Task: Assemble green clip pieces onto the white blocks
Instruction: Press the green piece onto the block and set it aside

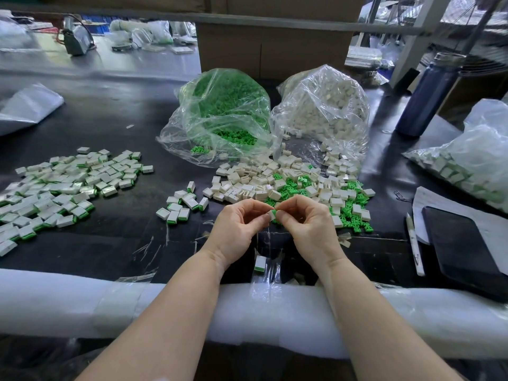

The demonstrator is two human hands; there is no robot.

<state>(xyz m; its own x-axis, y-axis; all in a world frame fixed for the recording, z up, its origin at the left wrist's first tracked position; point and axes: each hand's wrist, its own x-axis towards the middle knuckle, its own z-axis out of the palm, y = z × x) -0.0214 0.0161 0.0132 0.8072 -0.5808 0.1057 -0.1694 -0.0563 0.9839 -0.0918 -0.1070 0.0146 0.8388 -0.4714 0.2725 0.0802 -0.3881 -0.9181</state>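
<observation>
Both hands form the grip: left hand (238, 224) and right hand (308, 224) pinch one white block (272, 215) between fingertips, just above the bench (110, 127), green clip piece (275, 219) barely showing under it. Progress, my guess: well under way; big finished pile (63, 185) at left, loose blocks & clips (297, 185) ahead, two bags (220, 114) left to do. Clip seating hidden by fingers.

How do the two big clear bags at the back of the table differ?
The left bag holds small green clip pieces; the right bag holds white blocks. The right bag's blocks look larger than the left bag's pieces. Both are clear, crinkled plastic, side by side, with parts spilling from their mouths onto the dark table.
</observation>
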